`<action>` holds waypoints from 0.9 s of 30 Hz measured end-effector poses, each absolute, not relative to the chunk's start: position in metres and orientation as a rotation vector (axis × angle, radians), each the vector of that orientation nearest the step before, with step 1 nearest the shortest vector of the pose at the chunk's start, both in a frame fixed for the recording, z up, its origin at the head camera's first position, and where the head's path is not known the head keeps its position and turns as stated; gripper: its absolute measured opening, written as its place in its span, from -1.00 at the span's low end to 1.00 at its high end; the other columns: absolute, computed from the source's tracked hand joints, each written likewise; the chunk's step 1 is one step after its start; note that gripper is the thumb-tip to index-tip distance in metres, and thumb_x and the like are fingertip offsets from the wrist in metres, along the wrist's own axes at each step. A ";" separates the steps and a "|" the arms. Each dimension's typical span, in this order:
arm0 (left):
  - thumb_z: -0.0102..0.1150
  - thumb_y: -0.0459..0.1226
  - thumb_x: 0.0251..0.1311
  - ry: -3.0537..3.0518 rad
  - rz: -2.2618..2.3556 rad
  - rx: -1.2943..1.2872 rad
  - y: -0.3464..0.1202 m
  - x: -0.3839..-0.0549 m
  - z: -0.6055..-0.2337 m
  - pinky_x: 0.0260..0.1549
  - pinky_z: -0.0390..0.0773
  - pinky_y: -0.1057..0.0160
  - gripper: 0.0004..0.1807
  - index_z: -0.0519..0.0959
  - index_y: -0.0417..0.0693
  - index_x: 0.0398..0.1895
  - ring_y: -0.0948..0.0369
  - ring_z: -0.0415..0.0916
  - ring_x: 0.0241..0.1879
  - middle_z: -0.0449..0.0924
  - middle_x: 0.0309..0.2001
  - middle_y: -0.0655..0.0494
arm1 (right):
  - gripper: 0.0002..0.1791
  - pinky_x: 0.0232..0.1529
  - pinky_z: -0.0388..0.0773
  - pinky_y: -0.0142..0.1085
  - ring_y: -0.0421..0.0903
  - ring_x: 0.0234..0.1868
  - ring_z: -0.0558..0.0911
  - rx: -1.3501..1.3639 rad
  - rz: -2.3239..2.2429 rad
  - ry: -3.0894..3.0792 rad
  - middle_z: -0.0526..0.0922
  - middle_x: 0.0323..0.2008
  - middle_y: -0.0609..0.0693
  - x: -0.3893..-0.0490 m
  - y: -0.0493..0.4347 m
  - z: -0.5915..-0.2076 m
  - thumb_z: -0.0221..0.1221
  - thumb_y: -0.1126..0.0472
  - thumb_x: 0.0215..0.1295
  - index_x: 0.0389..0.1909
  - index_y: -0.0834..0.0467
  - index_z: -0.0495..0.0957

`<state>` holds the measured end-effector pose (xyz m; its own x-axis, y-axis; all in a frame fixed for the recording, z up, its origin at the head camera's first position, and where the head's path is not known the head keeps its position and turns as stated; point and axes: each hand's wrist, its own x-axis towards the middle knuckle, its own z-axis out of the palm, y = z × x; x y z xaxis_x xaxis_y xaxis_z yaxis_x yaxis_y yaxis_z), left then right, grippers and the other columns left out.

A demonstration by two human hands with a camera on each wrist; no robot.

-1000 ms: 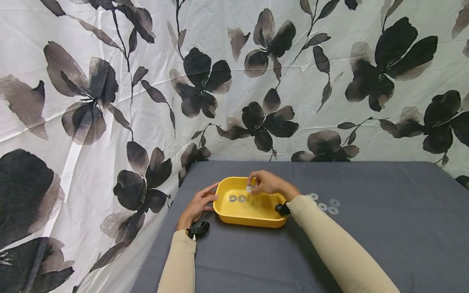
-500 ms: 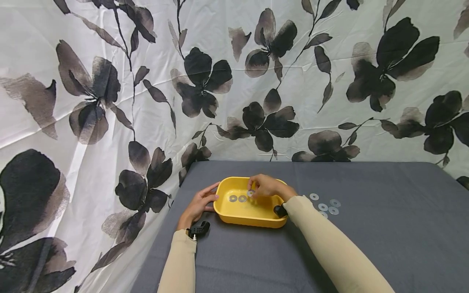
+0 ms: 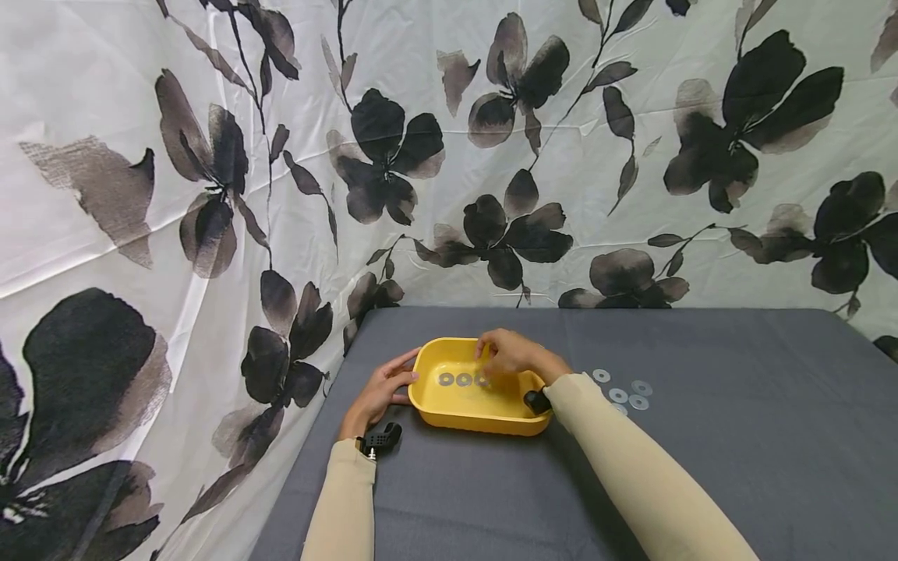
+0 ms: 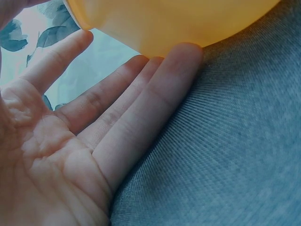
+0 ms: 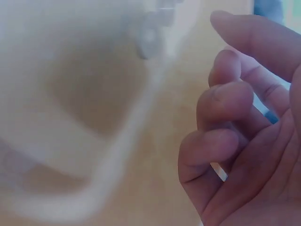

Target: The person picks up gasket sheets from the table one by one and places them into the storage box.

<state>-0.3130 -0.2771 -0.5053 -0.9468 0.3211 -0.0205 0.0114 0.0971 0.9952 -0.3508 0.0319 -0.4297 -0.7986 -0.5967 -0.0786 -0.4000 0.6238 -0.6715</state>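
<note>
A yellow plastic tray point(image 3: 484, 425) sits on the grey cloth. My left hand point(image 3: 379, 388) is at its left end; the left wrist view shows straight fingers point(image 4: 141, 117) touching the tray wall point(image 4: 178, 23). Inside lie three flat metal washers in a row: the left one point(image 3: 446, 379), the middle one point(image 3: 464, 380) and the right one point(image 3: 481, 379). Over the right washer hovers my right hand point(image 3: 510, 352). In the right wrist view its fingers point(image 5: 225, 101) are loosely bent, the thumb stands apart and nothing is between them. Washers point(image 5: 149, 42) appear blurred beyond.
Several loose washers point(image 3: 618, 396) lie on the grey tablecloth point(image 3: 737, 421) to the right of the tray, partly behind the right sleeve point(image 3: 631, 460). A white curtain point(image 3: 435, 257) with dark flowers hangs behind and left of the table.
My right hand lowered a washer to the tray floor, beside the other two, and let go of it. The left hand stayed at the tray's end.
</note>
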 end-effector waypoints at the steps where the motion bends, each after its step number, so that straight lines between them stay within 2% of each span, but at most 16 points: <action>1: 0.17 -0.26 0.43 2.140 1.939 0.335 -0.277 -0.313 -0.505 -0.12 0.77 0.07 -0.36 0.33 0.19 0.55 0.06 0.63 0.10 0.46 0.37 -0.27 | -0.72 -0.38 0.39 -0.34 -0.14 -0.44 0.44 -0.818 -0.958 2.559 0.55 -0.44 0.04 -0.350 0.034 -0.425 0.39 0.32 0.23 -0.06 0.27 0.62; 9: 0.17 -0.27 0.43 2.146 1.940 0.313 -0.276 -0.313 -0.505 -0.16 0.78 0.08 -0.37 0.34 0.18 0.54 0.08 0.63 0.08 0.47 0.35 -0.26 | -0.80 -0.48 0.38 -0.31 -0.11 -0.54 0.38 -0.780 -1.193 2.505 0.51 -0.46 0.09 -0.343 0.076 -0.387 0.26 0.24 0.42 -0.01 0.20 0.59; 13: 0.17 -0.27 0.43 2.147 1.943 0.316 -0.276 -0.312 -0.505 -0.16 0.78 0.08 -0.37 0.34 0.19 0.54 0.07 0.63 0.08 0.47 0.35 -0.27 | -0.79 -0.45 0.42 -0.29 -0.08 -0.49 0.42 -0.727 -1.269 2.552 0.52 -0.44 0.09 -0.340 0.108 -0.380 0.25 0.18 0.44 0.02 0.14 0.60; 19: 0.16 -0.27 0.44 2.142 1.935 0.332 -0.275 -0.311 -0.505 -0.15 0.78 0.07 -0.37 0.33 0.19 0.54 0.02 0.62 0.12 0.45 0.36 -0.28 | -0.74 -0.46 0.44 -0.27 -0.08 -0.48 0.44 -0.605 -1.383 2.641 0.51 -0.43 0.09 -0.326 0.163 -0.392 0.27 0.07 0.43 0.01 0.11 0.60; 23: 0.16 -0.28 0.43 2.133 1.951 0.324 -0.275 -0.311 -0.505 -0.15 0.78 0.07 -0.36 0.33 0.17 0.55 0.02 0.63 0.12 0.45 0.37 -0.29 | -0.69 -0.44 0.46 -0.25 0.00 -0.46 0.47 -0.512 -1.388 2.711 0.51 -0.44 0.06 -0.314 0.196 -0.412 0.24 0.03 0.45 0.05 0.13 0.58; 27: 0.17 -0.28 0.43 2.136 1.956 0.309 -0.275 -0.310 -0.505 -0.16 0.78 0.06 -0.37 0.35 0.19 0.53 0.05 0.63 0.09 0.47 0.35 -0.28 | -0.65 -0.45 0.46 -0.24 -0.02 -0.46 0.48 -0.458 -1.378 2.728 0.52 -0.42 0.06 -0.302 0.223 -0.434 0.19 0.06 0.49 0.11 0.22 0.54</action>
<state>-0.3098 -0.2748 -0.5049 -0.9517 0.3060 -0.0258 0.0013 0.0880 0.9961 -0.3024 0.2231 -0.4342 -0.9548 -0.2843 0.0870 -0.2388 0.5587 -0.7943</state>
